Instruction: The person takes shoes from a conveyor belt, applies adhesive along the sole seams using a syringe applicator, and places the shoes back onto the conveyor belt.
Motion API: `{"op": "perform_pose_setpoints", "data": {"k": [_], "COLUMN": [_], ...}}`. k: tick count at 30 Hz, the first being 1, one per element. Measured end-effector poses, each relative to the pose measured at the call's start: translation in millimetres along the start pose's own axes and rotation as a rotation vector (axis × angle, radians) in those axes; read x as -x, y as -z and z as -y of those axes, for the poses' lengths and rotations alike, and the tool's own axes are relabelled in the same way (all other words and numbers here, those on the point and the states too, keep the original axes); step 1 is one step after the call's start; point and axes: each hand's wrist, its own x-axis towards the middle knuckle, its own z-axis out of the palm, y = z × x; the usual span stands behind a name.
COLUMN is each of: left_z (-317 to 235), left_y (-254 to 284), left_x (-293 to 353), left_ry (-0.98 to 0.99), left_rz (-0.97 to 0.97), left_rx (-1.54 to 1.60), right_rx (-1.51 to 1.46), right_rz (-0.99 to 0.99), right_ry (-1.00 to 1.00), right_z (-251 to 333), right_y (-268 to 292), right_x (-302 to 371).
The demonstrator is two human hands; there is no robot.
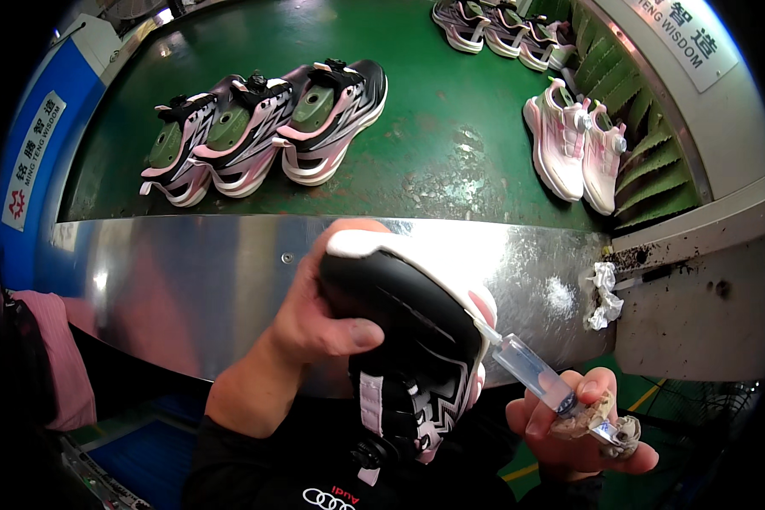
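Observation:
My left hand (pixel 302 319) grips a black sneaker (pixel 412 306) by its toe end, thumb across the upper. The sneaker is held up above the near side of the metal ledge, its white and pink sole edge facing right and its dial and lace area toward me. In my right hand (pixel 569 429) is a clear plastic syringe (pixel 529 367) with a cloudy filling. Its narrow tip touches or nearly touches the line where sole meets upper. Crumpled, stained wrapping (pixel 608 429) covers the syringe's rear end, between my fingers.
Behind the metal ledge (pixel 187 280) lies a green conveyor belt (pixel 450 153). Three black-and-pink sneakers (pixel 323 123) rest on its left part. A pale pink pair (pixel 569 149) stands at right, near green strip flaps (pixel 654 161). Several more shoes (pixel 501 30) sit farther back. Crumpled white tissue (pixel 603 297) lies at the ledge's right end.

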Motion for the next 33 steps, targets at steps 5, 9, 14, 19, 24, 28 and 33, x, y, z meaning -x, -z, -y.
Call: {"op": "perform_pose_setpoints", "data": {"k": [5,9,14,19,24,28,33], "left_z": [1,3,7,8,11,12,13], "left_y": [-5,11,12,13,19,24,26], "left_x": [0,-4,-12,-15,-9,-5,-9], "left_ry": [0.063,0.134,0.159,0.171,0.157,0.124,0.098], "left_rz": [-0.167,-0.118,-0.133,-0.13,-0.163,-0.196,-0.216], "left_rx": [0.1,0.139,0.221,0.265,0.286,0.306,0.327], "right_rx": [-0.063,-0.075,-0.083,-0.099,-0.086,0.053,0.098], "right_rz": [0.002,0.005,0.029,-0.015,-0.034,0.033,0.012], "right_ry": [0.005,0.019,0.062,0.1,0.086,0.066,0.037], "right_z": [-10,-24,-31,-41,-47,-47,-45], "right_y": [5,18,27,26,32,43,41], "right_x": [4,12,19,26,34,44,56]}}
